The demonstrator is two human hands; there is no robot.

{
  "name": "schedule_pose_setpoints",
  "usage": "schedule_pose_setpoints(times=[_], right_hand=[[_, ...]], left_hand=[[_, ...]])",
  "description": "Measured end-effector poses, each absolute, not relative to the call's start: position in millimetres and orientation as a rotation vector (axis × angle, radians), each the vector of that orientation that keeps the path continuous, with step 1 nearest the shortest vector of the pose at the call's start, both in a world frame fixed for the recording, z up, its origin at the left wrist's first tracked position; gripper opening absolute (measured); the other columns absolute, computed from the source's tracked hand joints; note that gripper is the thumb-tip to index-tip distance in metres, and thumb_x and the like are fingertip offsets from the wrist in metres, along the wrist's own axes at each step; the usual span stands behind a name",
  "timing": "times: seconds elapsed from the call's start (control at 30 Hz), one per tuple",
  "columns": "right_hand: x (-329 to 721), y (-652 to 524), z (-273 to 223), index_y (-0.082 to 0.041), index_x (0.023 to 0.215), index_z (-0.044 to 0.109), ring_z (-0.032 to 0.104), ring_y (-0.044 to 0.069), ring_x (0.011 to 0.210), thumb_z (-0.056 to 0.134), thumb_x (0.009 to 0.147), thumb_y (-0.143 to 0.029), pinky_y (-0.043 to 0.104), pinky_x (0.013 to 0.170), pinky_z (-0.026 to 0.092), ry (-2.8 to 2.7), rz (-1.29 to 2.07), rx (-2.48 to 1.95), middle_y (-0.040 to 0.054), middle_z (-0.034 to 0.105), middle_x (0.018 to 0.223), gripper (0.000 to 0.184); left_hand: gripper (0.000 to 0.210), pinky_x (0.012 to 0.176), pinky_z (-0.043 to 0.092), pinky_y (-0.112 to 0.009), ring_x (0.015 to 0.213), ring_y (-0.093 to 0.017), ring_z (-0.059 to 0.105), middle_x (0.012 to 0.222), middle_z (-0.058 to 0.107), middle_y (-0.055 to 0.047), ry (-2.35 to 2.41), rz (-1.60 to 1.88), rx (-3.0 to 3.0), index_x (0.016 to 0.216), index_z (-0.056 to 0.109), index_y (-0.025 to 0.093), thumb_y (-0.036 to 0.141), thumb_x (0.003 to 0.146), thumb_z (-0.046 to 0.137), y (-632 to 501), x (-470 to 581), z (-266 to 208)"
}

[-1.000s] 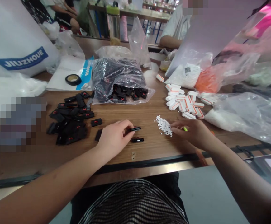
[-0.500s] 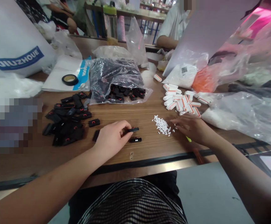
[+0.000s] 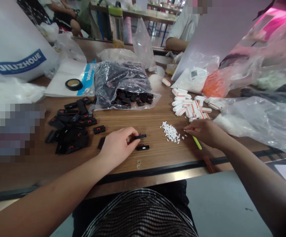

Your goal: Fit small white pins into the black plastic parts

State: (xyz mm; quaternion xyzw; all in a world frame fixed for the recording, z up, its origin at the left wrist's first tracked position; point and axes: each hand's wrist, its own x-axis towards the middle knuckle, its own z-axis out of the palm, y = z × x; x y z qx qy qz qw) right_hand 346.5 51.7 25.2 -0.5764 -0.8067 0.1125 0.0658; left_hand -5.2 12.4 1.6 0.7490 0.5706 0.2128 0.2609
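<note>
My left hand (image 3: 119,143) pinches a black multi-hole connector housing (image 3: 141,136) between thumb and forefinger, its row of holes turned up. Just below it on the table lies a second black connector housing (image 3: 143,147) with two white plugs in its holes. My right hand (image 3: 202,131) is closed in a pinch at the right of a heap of small white plugs (image 3: 170,132). A tiny white plug (image 3: 184,130) shows at its fingertips. Partly beneath that hand lies a yellow-green stick-like tool (image 3: 197,143).
Black housings lie piled (image 3: 71,131) at left, and more fill a clear plastic bag (image 3: 123,75). White pieces with orange stripes (image 3: 191,107) are heaped at right beside plastic bags (image 3: 261,115). A roll of black tape (image 3: 73,84) rests on papers. Another person's arm (image 3: 176,43) shows at the back.
My right hand has shifted slightly right and its fingers have closed into a pinch, uncovering more of the yellow-green tool. My left hand keeps its hold on the housing, almost still.
</note>
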Motion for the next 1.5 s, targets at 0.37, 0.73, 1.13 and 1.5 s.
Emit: schedule_pose_setpoints(times=[0.37,0.73,1.13,1.5], right_hand=[[344.5,66.8,33.4,-0.026,0.086,0.079,0.066,0.02,0.076,0.053,0.089,-0.028,0.036,0.073,0.046,-2.832,0.134,-1.434,0.0053,0.075,0.085,0.026],[346.8,68.7,34.6,-0.023,0.075,0.074,0.065,0.017,0.063,0.063,0.08,-0.036,0.032,0.06,0.049,-2.352,0.571,-1.86,0.0026,0.073,0.069,0.018],[204.4,39.7,45.2,-0.02,0.09,0.07,0.061,0.021,0.093,0.057,0.093,-0.026,0.039,0.09,0.044,-2.602,0.536,-1.139,0.0051,0.07,0.092,0.014],[188.4,41.8,45.3,-0.019,0.088,0.07,0.056,0.023,0.09,0.053,0.095,-0.022,0.039,0.082,0.038,-2.806,0.261,-1.066,0.0076,0.068,0.091,0.019]], left_hand=[[0.01,0.062,0.038,-0.029,0.064,-0.015,0.056,0.068,0.06,0.003,1.562,0.576,1.992,0.09,0.066,0.023,0.03,0.084,0.067,12.0,-4.4,3.2],[0.01,0.062,0.038,-0.028,0.064,-0.014,0.055,0.069,0.061,0.003,1.552,0.602,1.997,0.09,0.066,0.024,0.032,0.084,0.067,12.5,-4.7,-0.1],[0.006,0.062,0.038,-0.027,0.064,-0.014,0.056,0.066,0.06,0.004,1.518,0.621,2.053,0.09,0.068,0.024,0.027,0.084,0.069,11.3,-4.2,3.4],[0.007,0.061,0.041,-0.028,0.068,-0.016,0.06,0.072,0.065,0.003,1.53,0.638,2.062,0.09,0.067,0.024,0.028,0.084,0.069,11.0,-4.2,2.1]])
